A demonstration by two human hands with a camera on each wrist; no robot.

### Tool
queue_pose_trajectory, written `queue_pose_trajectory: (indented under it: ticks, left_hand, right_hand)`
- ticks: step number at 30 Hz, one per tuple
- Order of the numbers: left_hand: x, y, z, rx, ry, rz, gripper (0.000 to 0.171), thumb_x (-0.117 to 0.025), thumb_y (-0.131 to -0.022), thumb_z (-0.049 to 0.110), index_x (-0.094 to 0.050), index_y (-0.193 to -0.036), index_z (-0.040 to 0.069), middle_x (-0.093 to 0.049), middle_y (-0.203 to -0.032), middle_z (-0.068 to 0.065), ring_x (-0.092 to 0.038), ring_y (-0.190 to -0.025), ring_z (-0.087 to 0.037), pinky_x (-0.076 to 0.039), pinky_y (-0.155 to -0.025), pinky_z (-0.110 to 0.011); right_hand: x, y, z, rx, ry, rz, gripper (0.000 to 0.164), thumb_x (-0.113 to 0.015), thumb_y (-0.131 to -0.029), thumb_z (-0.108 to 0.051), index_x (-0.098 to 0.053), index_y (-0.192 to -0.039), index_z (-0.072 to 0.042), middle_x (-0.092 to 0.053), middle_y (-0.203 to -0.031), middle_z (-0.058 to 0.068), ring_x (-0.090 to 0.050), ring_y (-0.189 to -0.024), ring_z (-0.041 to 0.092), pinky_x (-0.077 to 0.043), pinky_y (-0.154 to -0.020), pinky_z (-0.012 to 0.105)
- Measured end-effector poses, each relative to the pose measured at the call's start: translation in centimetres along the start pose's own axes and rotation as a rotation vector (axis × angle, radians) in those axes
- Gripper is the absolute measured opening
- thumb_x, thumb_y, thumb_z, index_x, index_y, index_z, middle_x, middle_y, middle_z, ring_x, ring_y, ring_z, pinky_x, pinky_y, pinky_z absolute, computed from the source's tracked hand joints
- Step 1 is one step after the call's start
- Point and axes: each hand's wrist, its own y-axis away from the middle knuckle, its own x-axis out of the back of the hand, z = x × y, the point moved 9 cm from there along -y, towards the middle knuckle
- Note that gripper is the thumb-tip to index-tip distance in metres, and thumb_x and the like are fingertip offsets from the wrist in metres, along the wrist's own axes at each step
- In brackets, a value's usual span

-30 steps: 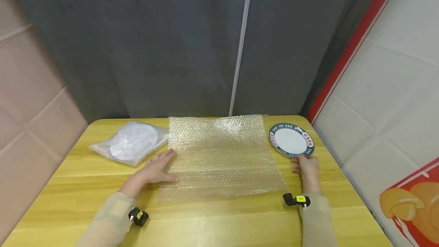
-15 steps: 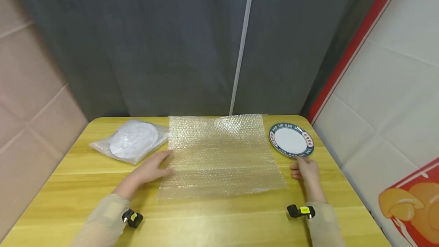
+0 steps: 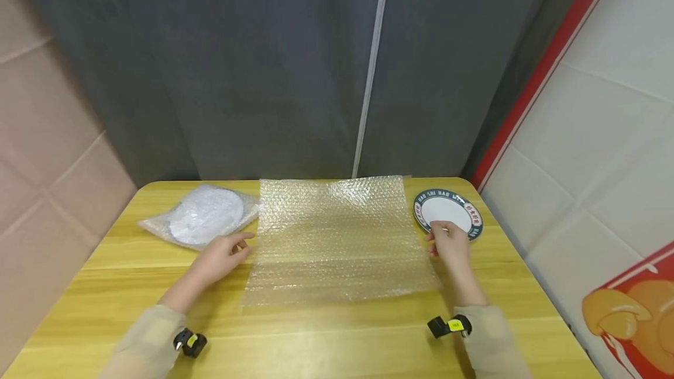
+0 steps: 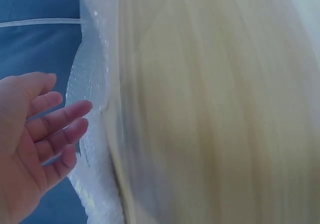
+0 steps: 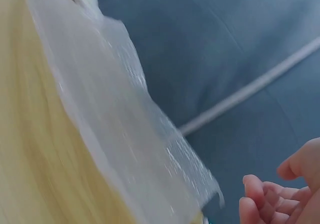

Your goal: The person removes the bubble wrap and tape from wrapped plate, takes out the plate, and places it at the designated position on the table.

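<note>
A clear sheet of bubble wrap (image 3: 337,244) lies flat across the middle of the table (image 3: 316,338). Just off its left edge hovers my left hand (image 3: 223,257), its fingers loosely bent around nothing. The left wrist view shows that hand's palm (image 4: 20,159) with the fingers apart. My right hand (image 3: 451,247) is over the near edge of a round plate (image 3: 439,208) with a white centre and a dark lettered rim. No object is between its thumb and loosely curled fingers (image 5: 253,186) in the right wrist view. Part of the plate is hidden behind this hand.
At the back left lies a flat bundle in bubble wrap (image 3: 202,215), with a round white shape inside. A dark curtain (image 3: 263,75) hangs behind the table. A white panel with a red border (image 3: 595,133) stands along the right side.
My left hand has drawn back leftward off the sheet's edge. My right hand has come away from the plate's lower rim and moved left and up over it. The plate stays put.
</note>
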Motion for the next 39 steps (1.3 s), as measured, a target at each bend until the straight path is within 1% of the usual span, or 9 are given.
queue_pose_trajectory:
  ticks: [3, 6, 13, 18, 23, 27, 32, 36, 39]
  left_hand:
    - [1.0, 0.4, -0.2, 0.009, -0.049, 0.043, 0.033, -0.064, -0.092, 0.016, -0.064, -0.120, 0.000, -0.064, -0.081, 0.004, -0.049, -0.062, -0.008, -0.043, -0.054, -0.028]
    - [2.1, 0.7, -0.5, 0.017, -0.079, 0.075, 0.032, -0.063, -0.093, 0.018, -0.065, -0.120, 0.001, -0.063, -0.078, 0.004, -0.047, -0.059, -0.009, -0.042, -0.054, -0.030]
    - [4.7, 1.6, -2.3, 0.082, -0.154, 0.113, 0.030, -0.058, -0.096, 0.022, -0.066, -0.117, 0.003, -0.065, -0.080, -0.001, -0.057, -0.066, -0.013, -0.047, -0.059, -0.037]
    - [6.6, 2.2, -3.7, 0.141, -0.152, 0.175, 0.031, -0.056, -0.097, 0.022, -0.065, -0.115, -0.001, -0.066, -0.079, -0.005, -0.059, -0.065, -0.017, -0.045, -0.055, -0.035]
    - [8.4, 2.8, -4.9, 0.177, -0.149, 0.248, 0.030, -0.055, -0.096, 0.022, -0.065, -0.113, -0.001, -0.067, -0.079, -0.009, -0.060, -0.067, -0.022, -0.044, -0.053, -0.035]
    - [9.5, 3.2, -6.0, 0.208, -0.146, 0.267, 0.032, -0.054, -0.096, 0.023, -0.064, -0.113, -0.003, -0.067, -0.084, -0.015, -0.063, -0.072, -0.029, -0.046, -0.055, -0.039]
    - [10.8, 3.6, -7.2, 0.211, -0.146, 0.298, 0.030, -0.056, -0.095, 0.020, -0.065, -0.110, -0.005, -0.067, -0.083, -0.016, -0.063, -0.071, -0.031, -0.046, -0.056, -0.039]
    - [11.4, 3.5, -8.0, 0.220, -0.151, 0.267, 0.034, -0.053, -0.096, 0.023, -0.063, -0.112, -0.006, -0.067, -0.086, -0.018, -0.063, -0.074, -0.033, -0.048, -0.058, -0.043]
    - [11.8, 3.2, -8.5, 0.234, -0.162, 0.237, 0.037, -0.051, -0.097, 0.025, -0.061, -0.114, -0.006, -0.066, -0.089, -0.020, -0.063, -0.076, -0.034, -0.047, -0.059, -0.043]
  right_hand:
    - [-1.9, 0.7, -1.3, 0.052, -0.014, -0.044, 0.029, -0.049, -0.098, -0.013, -0.060, -0.112, 0.010, -0.064, -0.071, 0.010, -0.055, -0.047, 0.009, -0.052, -0.047, 0.024]
    - [-3.8, 1.4, -2.3, 0.091, -0.016, -0.089, 0.027, -0.050, -0.098, -0.011, -0.062, -0.110, 0.009, -0.064, -0.072, 0.010, -0.056, -0.049, 0.009, -0.052, -0.048, 0.025]
    - [-8.6, 2.9, -4.4, 0.164, -0.045, -0.175, 0.024, -0.055, -0.095, -0.008, -0.063, -0.106, 0.011, -0.066, -0.075, 0.013, -0.059, -0.053, 0.012, -0.054, -0.053, 0.026]
    - [-12.1, 4.5, -6.8, 0.242, -0.013, -0.247, 0.020, -0.058, -0.094, -0.010, -0.067, -0.100, 0.007, -0.068, -0.077, 0.011, -0.064, -0.060, 0.019, -0.056, -0.059, 0.031]
    - [-14.5, 5.6, -9.1, 0.311, -0.009, -0.307, 0.018, -0.060, -0.093, -0.010, -0.068, -0.099, 0.004, -0.070, -0.080, 0.012, -0.066, -0.065, 0.021, -0.055, -0.062, 0.031]
    - [-16.4, 6.3, -10.4, 0.334, -0.004, -0.357, 0.020, -0.060, -0.093, -0.012, -0.068, -0.103, 0.004, -0.070, -0.083, 0.013, -0.067, -0.068, 0.023, -0.055, -0.062, 0.030]
    - [-19.4, 7.1, -11.0, 0.355, 0.001, -0.448, 0.025, -0.062, -0.093, -0.017, -0.067, -0.105, 0.005, -0.070, -0.086, 0.011, -0.068, -0.072, 0.028, -0.055, -0.063, 0.029]
    - [-21.5, 7.6, -11.2, 0.349, -0.013, -0.499, 0.026, -0.063, -0.093, -0.017, -0.066, -0.105, 0.005, -0.070, -0.088, 0.013, -0.067, -0.068, 0.023, -0.055, -0.064, 0.031]
    - [-22.9, 8.0, -11.2, 0.333, -0.024, -0.534, 0.028, -0.064, -0.092, -0.019, -0.066, -0.106, 0.005, -0.070, -0.090, 0.013, -0.067, -0.070, 0.023, -0.056, -0.067, 0.035]
